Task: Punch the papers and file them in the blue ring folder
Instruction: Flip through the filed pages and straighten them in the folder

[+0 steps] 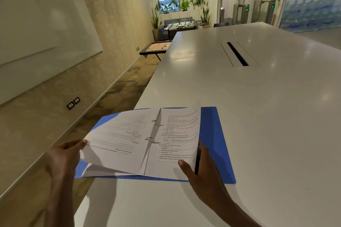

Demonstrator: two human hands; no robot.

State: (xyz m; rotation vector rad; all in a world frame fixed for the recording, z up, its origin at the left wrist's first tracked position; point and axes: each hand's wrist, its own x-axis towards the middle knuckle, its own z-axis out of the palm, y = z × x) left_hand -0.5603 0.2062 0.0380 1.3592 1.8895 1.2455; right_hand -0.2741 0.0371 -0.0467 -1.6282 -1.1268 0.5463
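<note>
Left hand (63, 155) pinching left sheets (118, 140); rings (154, 131) already through papers in blue ring folder (214, 143), lying open at worktop (258, 116) edge; right hand (199, 169) gripping right sheets (177, 134). Punching seemingly done; closing left.

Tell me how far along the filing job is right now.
Mostly done, it seems: the blue ring folder lies open on the white table, printed papers already threaded on its rings. In hand: the left hand holds the left sheets' edge, and the right hand pinches the right stack's lower corner. Left: lay the pages flat and close the cover. No punch is in view.
</note>
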